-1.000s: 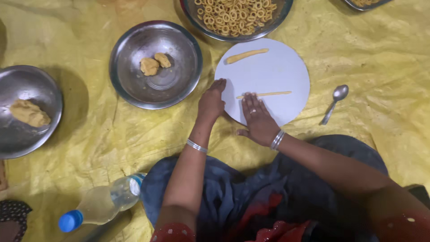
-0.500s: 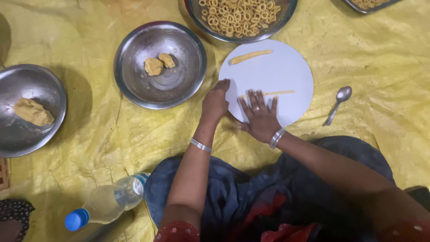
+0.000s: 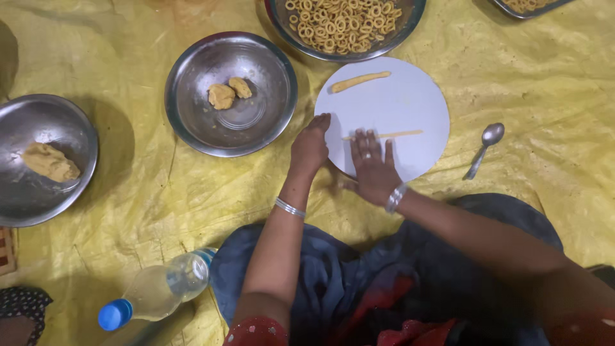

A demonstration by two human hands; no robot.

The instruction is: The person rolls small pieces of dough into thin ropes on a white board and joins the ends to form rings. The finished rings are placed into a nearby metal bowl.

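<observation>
from above i see my two bare hands at the near edge of a round white flat board (image 3: 397,96) that lies on a crinkled yellow plastic sheet (image 3: 160,192) on the floor. my right hand (image 3: 373,168) lies palm down on the board, its fingers (image 3: 367,146) spread and flat, the tips resting on the near end of a thin, long rolled strand of yellow dough (image 3: 387,135). my left hand (image 3: 310,147) rests at the board's left rim, fingers curled loosely together, pinching nothing that i can make out. a shorter, thicker roll of dough (image 3: 360,81) lies farther up the board, well apart from both hands. left of the board stands a round steel bowl with two dough lumps (image 3: 231,93); at the far left, a second steel bowl with one dough lump (image 3: 45,160). beyond the board is a steel tray heaped with small dough rings (image 3: 343,25). a steel spoon (image 3: 485,148) lies right of the board. a clear plastic bottle with a blue cap (image 3: 157,291) lies near my left knee.
</observation>
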